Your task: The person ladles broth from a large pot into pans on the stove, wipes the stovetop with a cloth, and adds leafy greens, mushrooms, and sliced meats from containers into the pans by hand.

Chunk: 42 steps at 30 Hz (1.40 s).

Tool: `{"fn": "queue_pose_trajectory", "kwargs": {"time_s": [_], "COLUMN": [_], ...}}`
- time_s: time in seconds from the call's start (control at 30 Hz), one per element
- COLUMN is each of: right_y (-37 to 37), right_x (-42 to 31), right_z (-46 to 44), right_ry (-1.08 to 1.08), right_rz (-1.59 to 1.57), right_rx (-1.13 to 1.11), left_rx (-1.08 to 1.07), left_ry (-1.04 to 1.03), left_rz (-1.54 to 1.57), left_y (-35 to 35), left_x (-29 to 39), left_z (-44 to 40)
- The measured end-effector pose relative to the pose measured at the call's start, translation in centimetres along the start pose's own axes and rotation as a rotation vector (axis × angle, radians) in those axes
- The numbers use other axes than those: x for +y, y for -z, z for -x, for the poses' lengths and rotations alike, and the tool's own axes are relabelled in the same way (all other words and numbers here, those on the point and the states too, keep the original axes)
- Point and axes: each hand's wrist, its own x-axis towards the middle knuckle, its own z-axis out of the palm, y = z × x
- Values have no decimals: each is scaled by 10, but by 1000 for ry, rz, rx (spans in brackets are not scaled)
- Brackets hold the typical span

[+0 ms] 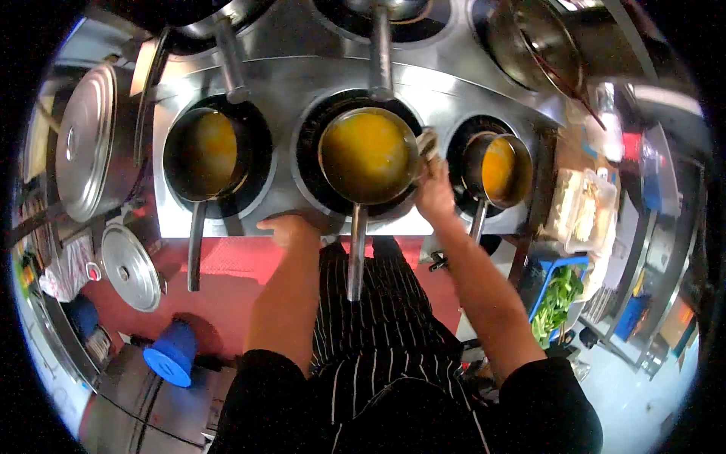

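The middle pan (327, 163) stands on its burner with yellow liquid in it, its metal handle pointing toward me. At its right rim my right hand (436, 193) is closed on a folded, brownish cloth (428, 142). My left hand (286, 227) is at the stove's front edge, left of the middle pan's handle. One digit points left; the other fingers are hidden, and I cannot tell whether they grip anything. The left pan (175, 155) holds cloudy liquid with yellow in it. A smaller right pan (519, 170) holds orange-yellow contents.
More pans stand on the rear burners, one handle (381, 64) reaching toward the middle pan. A large lidded pot (87, 144) is at the left, a loose lid (128, 267) below it. Plastic containers (592, 212) and leafy greens (558, 299) in a blue crate lie at the right.
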Motion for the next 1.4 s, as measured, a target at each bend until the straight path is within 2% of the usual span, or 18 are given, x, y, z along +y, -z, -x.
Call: {"fn": "queue_pose_trajectory", "kwargs": {"time_s": [0.07,0.13,0.23,0.37,0.43,0.47,0.63,0.8,0.87,0.93,0.97,1.03,1.07,1.13,1.2,1.27,1.33,1.4], "right_y": [-2,13,-4,-12,-1,4,0,41,92,161,184,175,222,229,251,237,211,171], "right_x": [-44,-88,-113,-89,-66,-54,-45,-31,6,49,72,182,169,228,214,195,166,135], "right_z": [36,67,96,97,92,89,142,198,183,150,116,73,53,5,-4,8,57,122], "right_ry": [-37,124,101,164,-88,-178,-10,-534,-545,-688,-489,-483,-458,-326,-606,-599,-460,-477], "right_rz": [-92,300,-266,-271,-268,-170,-132,-1398,-1505,-1398,-1548,-1364,-1714,-1724,-1679,-1625,-1552,-1306], "right_rx": [-134,-338,-121,-129,-208,-30,67,-83,263,319,525,561,562,656,858,893,694,687], "left_rx": [0,6,-87,-110,-70,-47,64,29,-99,-176,-402,-623,-768,-888,-808,-703,-648,-737], "left_ry": [-9,-20,30,59,64,61,39,10,16,7,-71,-163,-151,-155,-381,-341,-808,-921], "left_rz": [22,42,255,225,230,238,258,243,247,252,225,203,108,15,-53,-28,127,12], "left_y": [-16,-17,-9,-15,-14,-13,-10,-9,-11,-15,-19,-14,-6,12,24,61,77,97], "left_x": [-9,-15,-16,-20,-19,-19,-20,-22,-27,-31,-36,-35,-33,-34,-40,-23,-22,-20], "left_z": [-26,-27,-13,-15,-11,-9,1,0,-22,-59,-89,-125,-139,-170,-193,-145,-130,-93]}}
